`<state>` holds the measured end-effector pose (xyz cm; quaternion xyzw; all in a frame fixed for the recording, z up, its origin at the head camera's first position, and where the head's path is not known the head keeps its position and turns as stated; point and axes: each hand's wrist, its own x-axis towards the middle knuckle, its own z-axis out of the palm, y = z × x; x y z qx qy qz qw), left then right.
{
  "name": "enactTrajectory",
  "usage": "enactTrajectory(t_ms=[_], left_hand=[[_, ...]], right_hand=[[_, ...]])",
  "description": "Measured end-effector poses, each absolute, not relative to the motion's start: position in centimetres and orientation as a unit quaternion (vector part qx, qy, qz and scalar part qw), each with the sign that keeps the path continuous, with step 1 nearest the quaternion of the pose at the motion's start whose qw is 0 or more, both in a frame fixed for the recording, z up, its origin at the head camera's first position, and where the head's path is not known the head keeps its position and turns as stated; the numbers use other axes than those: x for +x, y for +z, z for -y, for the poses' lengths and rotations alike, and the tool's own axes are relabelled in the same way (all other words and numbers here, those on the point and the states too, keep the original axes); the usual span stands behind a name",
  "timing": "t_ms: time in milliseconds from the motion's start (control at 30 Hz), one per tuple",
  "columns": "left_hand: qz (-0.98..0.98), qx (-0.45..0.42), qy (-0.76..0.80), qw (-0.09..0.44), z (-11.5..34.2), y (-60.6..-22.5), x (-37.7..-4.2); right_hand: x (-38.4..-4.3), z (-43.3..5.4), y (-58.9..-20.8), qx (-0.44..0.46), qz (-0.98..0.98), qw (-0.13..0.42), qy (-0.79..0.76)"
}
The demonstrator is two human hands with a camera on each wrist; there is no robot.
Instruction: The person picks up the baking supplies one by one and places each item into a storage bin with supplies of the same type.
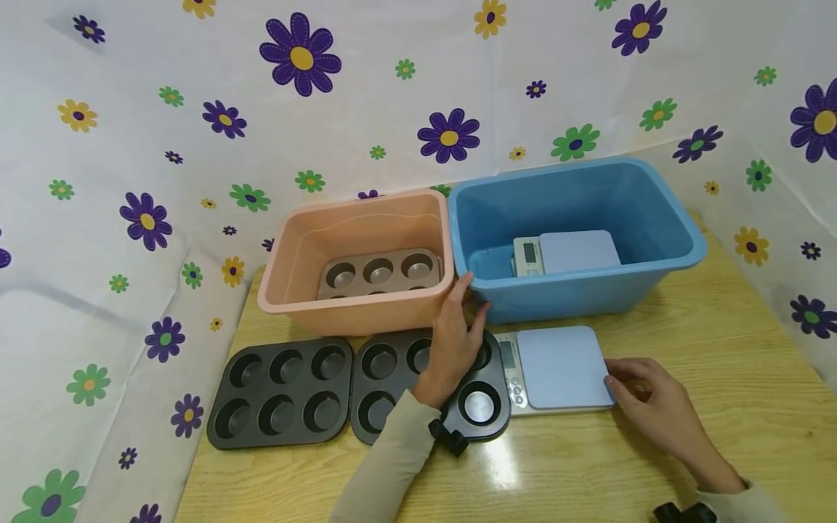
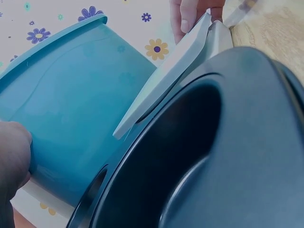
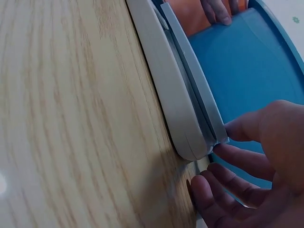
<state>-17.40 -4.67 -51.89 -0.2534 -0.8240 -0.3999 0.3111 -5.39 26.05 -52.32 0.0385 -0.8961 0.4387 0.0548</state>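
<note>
My left hand (image 1: 454, 349) reaches over the second dark muffin tin (image 1: 399, 378) to the near left corner of the blue bin (image 1: 549, 298). Its fingertips touch the bin by the rim, and its thumb (image 2: 14, 152) lies against the wall. On the right, my right hand (image 1: 660, 407) pinches the right edge of a white kitchen scale (image 1: 565, 367) lying flat on the table. The right wrist view shows the thumb and index finger (image 3: 247, 161) at the corner of the scale's platform, the other fingers curving below.
A peach bin (image 1: 360, 312) stands left of the blue one, with a lighter muffin tin (image 1: 333, 290) inside. Another kitchen scale (image 1: 578, 250) lies in the blue bin. A dark muffin tin (image 1: 281, 392) lies at the left of the front row. Flowered cloth (image 1: 366, 87) hangs behind the wooden table (image 1: 556, 472).
</note>
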Motion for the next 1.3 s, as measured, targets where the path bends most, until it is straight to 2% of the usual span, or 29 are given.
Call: enactTrajectory(t_ms=[200, 800, 1167, 1300], left_hand=[[0.823, -0.253, -0.409, 0.304, 4.7, -51.9, -17.4], [0.817, -0.256, -0.409, 0.316, 4.5, -52.0, -17.4], [0.814, -0.256, -0.412, 0.319, 4.6, -52.0, -17.4], [0.815, -0.254, -0.412, 0.318, 4.5, -52.1, -17.4]], right_hand=[[-5.2, -26.0, -52.5, 0.014, 0.890, 0.046, 0.454], [-5.3, -26.2, -51.3, -0.083, 0.864, -0.091, 0.488], [-5.9, -26.7, -51.3, -0.058, 0.772, -0.165, 0.610], [-5.9, -26.9, -51.8, -0.031, 0.756, -0.164, 0.633]])
